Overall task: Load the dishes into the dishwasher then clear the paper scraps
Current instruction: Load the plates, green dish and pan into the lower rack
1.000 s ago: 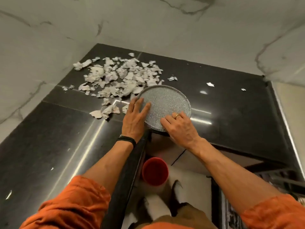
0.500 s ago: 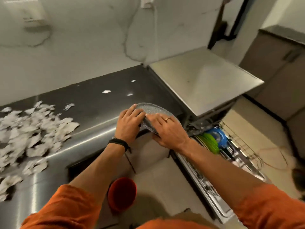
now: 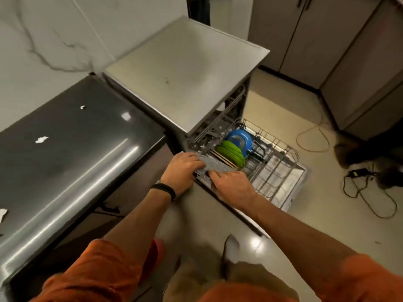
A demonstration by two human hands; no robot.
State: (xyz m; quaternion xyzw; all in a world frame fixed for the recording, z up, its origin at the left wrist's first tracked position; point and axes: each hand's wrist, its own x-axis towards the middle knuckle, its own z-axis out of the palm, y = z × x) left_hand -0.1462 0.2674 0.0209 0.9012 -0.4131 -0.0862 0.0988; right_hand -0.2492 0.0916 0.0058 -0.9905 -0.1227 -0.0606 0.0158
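A grey speckled plate (image 3: 212, 165) is held between both my hands above the near end of the pulled-out lower dishwasher rack (image 3: 281, 162). My left hand (image 3: 182, 168) grips its left edge with fingers curled over the top. My right hand (image 3: 231, 184) grips its near right edge. Green plates (image 3: 232, 152) and a blue dish (image 3: 239, 139) stand upright in the rack just beyond the grey plate. A few paper scraps (image 3: 41, 139) lie on the dark countertop (image 3: 72, 153) to the left.
The dishwasher's steel top (image 3: 187, 75) juts out over the rack. Its open door (image 3: 298, 188) lies flat over the floor. Cables (image 3: 370, 192) and an orange cord (image 3: 314, 138) trail on the floor at right. Cabinets (image 3: 340, 40) stand behind. A red bin (image 3: 156, 253) sits below my left arm.
I turned right from the counter. Both hands carried the grey plate off the countertop edge and down to the dishwasher rack.
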